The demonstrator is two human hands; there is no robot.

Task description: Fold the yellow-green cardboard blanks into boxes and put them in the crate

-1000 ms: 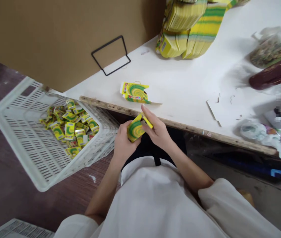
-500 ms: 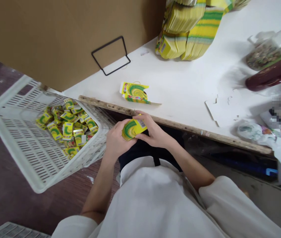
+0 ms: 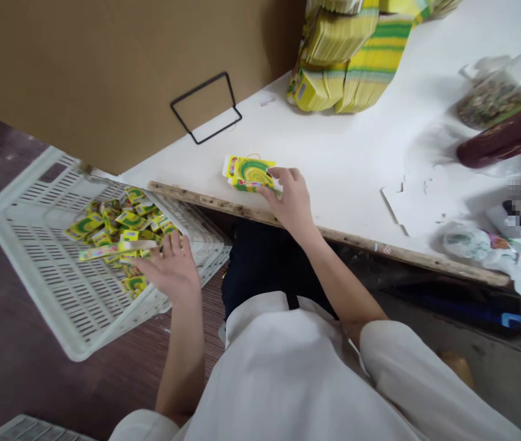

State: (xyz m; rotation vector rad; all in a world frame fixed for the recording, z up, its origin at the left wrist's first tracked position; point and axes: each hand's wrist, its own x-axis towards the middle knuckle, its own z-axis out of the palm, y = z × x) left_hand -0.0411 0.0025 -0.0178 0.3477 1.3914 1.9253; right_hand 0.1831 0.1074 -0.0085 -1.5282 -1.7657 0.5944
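My left hand (image 3: 171, 269) is held over the white plastic basket, fingers spread and nothing gripped. Just beyond its fingertips a small yellow-green carton (image 3: 113, 250), blurred, is apart from the hand above the heap. Many similar small cartons (image 3: 131, 218) lie jumbled in the basket. On the white table, near its front edge, my right hand (image 3: 292, 199) has thumb and fingers closed about the right end of a yellow-green printed box (image 3: 248, 173). The box lies flat, with a white flap at its left end; its right end is partly hidden by the fingers.
The slatted basket (image 3: 35, 257) stands left of the table (image 3: 347, 165). A large brown cardboard box (image 3: 104, 73) bears a black wire frame (image 3: 207, 107) at its base. Stacked flat cartons (image 3: 356, 67) stand at the back; a dark red cup (image 3: 494, 138) is at right.
My hands have parted. The left moved left over the basket and let go of the small carton. The right moved up onto the table to the printed box.
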